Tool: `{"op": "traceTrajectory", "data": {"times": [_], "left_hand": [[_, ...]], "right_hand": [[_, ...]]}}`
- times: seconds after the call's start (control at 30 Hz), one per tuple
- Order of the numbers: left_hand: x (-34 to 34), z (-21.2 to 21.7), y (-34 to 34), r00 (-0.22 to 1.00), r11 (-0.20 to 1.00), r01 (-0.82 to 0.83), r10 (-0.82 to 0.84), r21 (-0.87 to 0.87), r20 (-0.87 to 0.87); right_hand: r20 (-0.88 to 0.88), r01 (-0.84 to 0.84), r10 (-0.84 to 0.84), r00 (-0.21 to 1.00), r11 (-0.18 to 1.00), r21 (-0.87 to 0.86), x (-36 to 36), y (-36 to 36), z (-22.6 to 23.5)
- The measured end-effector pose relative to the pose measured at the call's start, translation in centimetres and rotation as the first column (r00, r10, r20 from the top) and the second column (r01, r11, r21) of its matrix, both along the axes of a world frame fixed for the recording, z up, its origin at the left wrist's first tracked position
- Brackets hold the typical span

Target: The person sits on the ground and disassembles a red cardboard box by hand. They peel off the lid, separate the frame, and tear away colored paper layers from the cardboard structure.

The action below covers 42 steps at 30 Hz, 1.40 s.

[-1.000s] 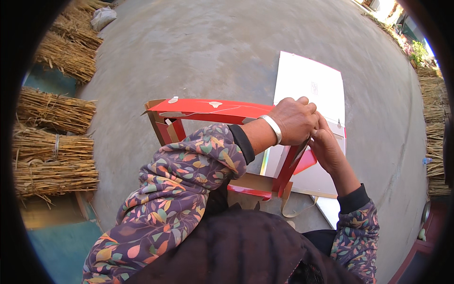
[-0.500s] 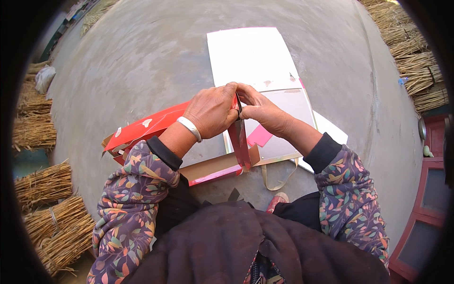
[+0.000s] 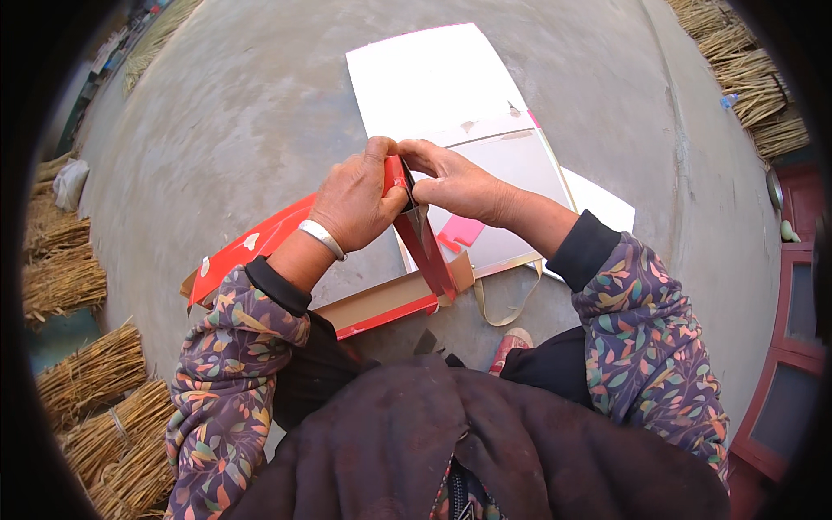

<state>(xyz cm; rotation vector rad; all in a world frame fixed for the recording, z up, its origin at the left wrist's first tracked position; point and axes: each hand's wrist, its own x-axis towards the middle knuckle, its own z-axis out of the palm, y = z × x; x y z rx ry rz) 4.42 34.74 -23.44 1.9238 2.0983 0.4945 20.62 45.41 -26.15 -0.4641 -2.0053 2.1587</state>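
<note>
A red cardboard box (image 3: 282, 227), opened out with its brown inner side showing, lies across the front of me. My left hand (image 3: 354, 201) wears a silver bangle and is closed on the upper edge near the box's right end. Facing it, my right hand (image 3: 458, 184) pinches the same end with thumb and fingers, close to a dark gap at the corner. Below both hands hangs a narrow dark-red end panel (image 3: 426, 253). The fingertips partly hide what they grip.
Beyond my hands a large white cardboard piece (image 3: 433, 82) lies unfolded on the concrete floor (image 3: 234, 113). On its greyish panel is a pink piece (image 3: 461, 229); a beige ribbon handle (image 3: 510, 314) loops nearby. Straw bundles (image 3: 91, 368) line the left side, a red-framed door (image 3: 784, 338) the right.
Both hands and the box end have shifted a little left in the view, as has the white cardboard. More red shows at the corner between my hands. The grip stays on the box.
</note>
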Motion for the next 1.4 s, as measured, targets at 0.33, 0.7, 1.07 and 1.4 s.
{"op": "traceTrajectory", "data": {"times": [0.33,0.7,1.07,1.4], "left_hand": [[-0.1,0.2,0.7,0.998,0.999,-0.053,0.053,-0.002,-0.028],[1.1,0.2,0.3,0.999,1.000,-0.014,0.013,-0.023,-0.033],[1.6,-0.4,-0.2,0.997,1.000,-0.004,0.006,0.029,-0.072],[2.1,-0.4,-0.6,0.996,1.000,0.007,-0.005,0.025,-0.090]], "right_hand": [[0.359,-0.004,-0.132,0.924,0.936,0.353,-0.2,-1.3,1.5],[0.250,0.023,-0.177,0.952,0.855,0.517,0.2,-0.2,-0.5],[0.195,0.073,-0.148,0.969,0.935,0.348,1.0,0.5,-1.7],[0.207,0.080,-0.154,0.966,0.941,0.328,1.1,0.5,-1.9]]}}
